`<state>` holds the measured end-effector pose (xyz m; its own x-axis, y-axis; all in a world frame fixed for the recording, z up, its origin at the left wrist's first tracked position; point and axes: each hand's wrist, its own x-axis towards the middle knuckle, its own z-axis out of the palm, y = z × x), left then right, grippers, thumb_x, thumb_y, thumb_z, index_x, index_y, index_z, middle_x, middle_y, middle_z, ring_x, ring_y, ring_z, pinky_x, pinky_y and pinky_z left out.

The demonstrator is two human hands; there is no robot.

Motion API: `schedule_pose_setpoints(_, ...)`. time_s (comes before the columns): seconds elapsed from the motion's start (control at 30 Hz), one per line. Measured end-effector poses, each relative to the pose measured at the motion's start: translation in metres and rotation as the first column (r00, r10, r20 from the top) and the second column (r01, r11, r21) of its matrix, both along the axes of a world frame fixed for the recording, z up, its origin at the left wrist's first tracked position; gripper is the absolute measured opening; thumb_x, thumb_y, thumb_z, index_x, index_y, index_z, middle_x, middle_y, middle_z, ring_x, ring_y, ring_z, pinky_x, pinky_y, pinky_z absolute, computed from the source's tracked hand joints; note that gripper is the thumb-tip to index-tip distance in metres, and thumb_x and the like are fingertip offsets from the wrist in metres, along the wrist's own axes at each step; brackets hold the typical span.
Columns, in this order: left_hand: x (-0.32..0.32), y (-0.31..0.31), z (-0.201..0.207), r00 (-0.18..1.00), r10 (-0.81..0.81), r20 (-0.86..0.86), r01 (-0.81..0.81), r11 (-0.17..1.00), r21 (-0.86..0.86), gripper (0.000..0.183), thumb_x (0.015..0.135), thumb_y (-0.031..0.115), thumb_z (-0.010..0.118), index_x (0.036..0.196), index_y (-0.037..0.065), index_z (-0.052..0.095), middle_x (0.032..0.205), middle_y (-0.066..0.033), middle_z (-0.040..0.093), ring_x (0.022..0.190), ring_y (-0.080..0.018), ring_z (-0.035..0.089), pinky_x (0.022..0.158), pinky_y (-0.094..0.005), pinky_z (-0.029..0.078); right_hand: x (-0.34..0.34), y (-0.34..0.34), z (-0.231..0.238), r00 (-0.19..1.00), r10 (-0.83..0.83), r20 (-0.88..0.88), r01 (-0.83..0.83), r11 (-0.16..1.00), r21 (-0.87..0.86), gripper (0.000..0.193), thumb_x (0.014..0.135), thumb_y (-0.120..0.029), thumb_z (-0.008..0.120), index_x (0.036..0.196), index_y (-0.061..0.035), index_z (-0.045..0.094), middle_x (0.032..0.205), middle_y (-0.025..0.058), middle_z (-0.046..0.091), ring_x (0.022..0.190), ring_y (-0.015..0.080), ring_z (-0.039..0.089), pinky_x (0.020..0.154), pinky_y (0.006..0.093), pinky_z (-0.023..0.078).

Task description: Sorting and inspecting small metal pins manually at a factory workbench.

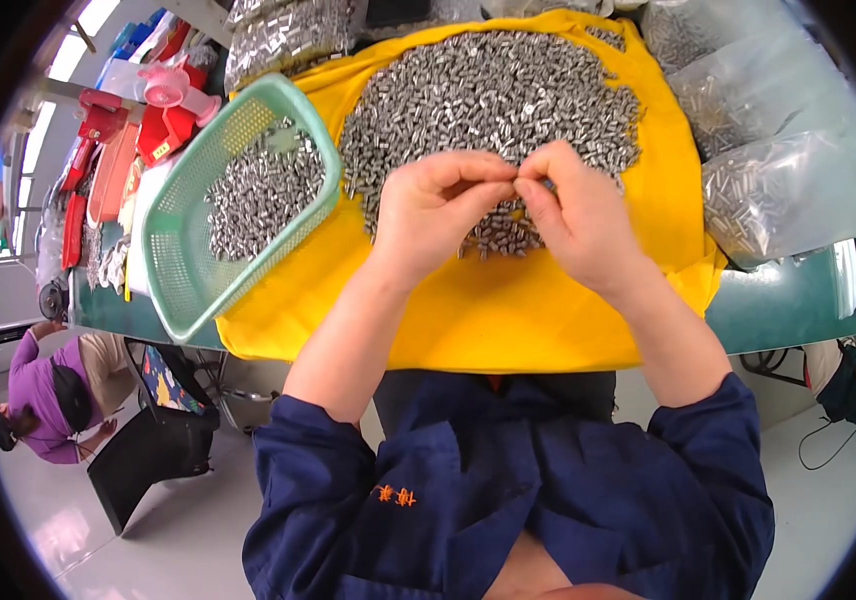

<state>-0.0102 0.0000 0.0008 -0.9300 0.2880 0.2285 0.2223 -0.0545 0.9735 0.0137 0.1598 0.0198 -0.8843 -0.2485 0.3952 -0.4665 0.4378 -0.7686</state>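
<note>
My left hand [435, 212] and my right hand [580, 216] meet at the fingertips, thumbs and forefingers pinched together. Whatever lies between them is too small or hidden to make out. Both hover over the near edge of a broad pile of small silver metal cylinders [488, 95]. Beneath the pile spreads a yellow cloth [428, 330]. A small cluster of the same metal cylinders [501, 236] shows just below my fingers. To the left, a pale green plastic basket [161, 275], set at a slant, holds more small metal cylinders [266, 195].
Clear plastic bags of metal parts [748, 195] line the right side, and more bagged parts [293, 40] sit at the back left. A pink fan [173, 88] and red bins [163, 130] stand beyond the basket. Other people are at the far left and right, near a black chair [153, 460].
</note>
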Motion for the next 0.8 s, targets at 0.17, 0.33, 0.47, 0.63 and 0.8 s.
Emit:
schedule_pose_setpoints(0.17, -0.003, 0.001, 0.013, 0.986, 0.001, -0.169, -0.050, 0.957, -0.286, 0.014, 0.072, 0.004, 0.064, 0.086, 0.000, 0.064, 0.087, -0.0085, 0.063, 0.078, -0.0158, 0.061, 0.069, -0.0248, 0.048, -0.001, 0.006, 0.001, 0.999, -0.006, 0.036, 0.008, 0.998, -0.064, 0.008, 0.082, -0.010, 0.050, 0.083, -0.0029, 0.046, 0.068, 0.0146, 0.053, 0.063, 0.0320, 0.053, 0.055, 0.0358, 0.041)
schedule_pose_setpoints(0.33, -0.005, 0.019, 0.056, 0.692, -0.376, -0.617, -0.301, 0.627, -0.719, 0.005, 0.069, 0.009, 0.057, 0.071, 0.005, 0.054, 0.067, -0.0072, 0.054, 0.063, -0.0275, 0.055, 0.057, -0.0369, 0.045, 0.008, 0.014, 0.021, 0.997, -0.051, 0.055, 0.056, 0.994, -0.097, 0.007, 0.081, -0.008, 0.052, 0.081, -0.0027, 0.047, 0.068, 0.0143, 0.053, 0.062, 0.0313, 0.053, 0.053, 0.0350, 0.041)
schedule_pose_setpoints(0.47, -0.022, 0.028, 0.091, 0.573, -0.721, -0.390, -0.285, 0.271, -0.919, 0.004, 0.069, 0.009, 0.054, 0.072, 0.006, 0.054, 0.069, -0.0074, 0.055, 0.068, -0.0256, 0.056, 0.062, -0.0359, 0.046, 0.010, 0.037, 0.026, 0.965, -0.198, -0.174, 0.191, 0.980, -0.061, 0.005, 0.081, -0.007, 0.051, 0.081, -0.0032, 0.048, 0.069, 0.0115, 0.053, 0.060, 0.0258, 0.052, 0.053, 0.0319, 0.040)
schedule_pose_setpoints(0.63, -0.126, -0.025, 0.098, 0.751, -0.421, -0.508, -0.479, 0.180, -0.859, 0.021, 0.082, 0.019, 0.043, 0.091, 0.007, 0.058, 0.089, -0.0101, 0.058, 0.086, -0.0294, 0.056, 0.074, -0.0364, 0.045, 0.011, 0.070, 0.010, 0.960, -0.264, 0.090, 0.277, 0.940, -0.199, 0.004, 0.082, -0.007, 0.051, 0.081, -0.0035, 0.049, 0.065, 0.0041, 0.049, 0.056, 0.0105, 0.045, 0.053, 0.0242, 0.039)
schedule_pose_setpoints(0.8, -0.190, 0.028, 0.076, 0.782, -0.244, -0.573, -0.396, 0.515, -0.760, 0.031, 0.084, 0.030, 0.040, 0.086, 0.006, 0.059, 0.087, -0.0109, 0.060, 0.086, -0.0297, 0.055, 0.076, -0.0403, 0.043, 0.005, 0.068, -0.014, 0.972, -0.219, 0.084, 0.232, 0.955, -0.185, 0.007, 0.081, -0.009, 0.053, 0.080, -0.0033, 0.049, 0.063, 0.0043, 0.050, 0.055, 0.0099, 0.046, 0.051, 0.0235, 0.038)
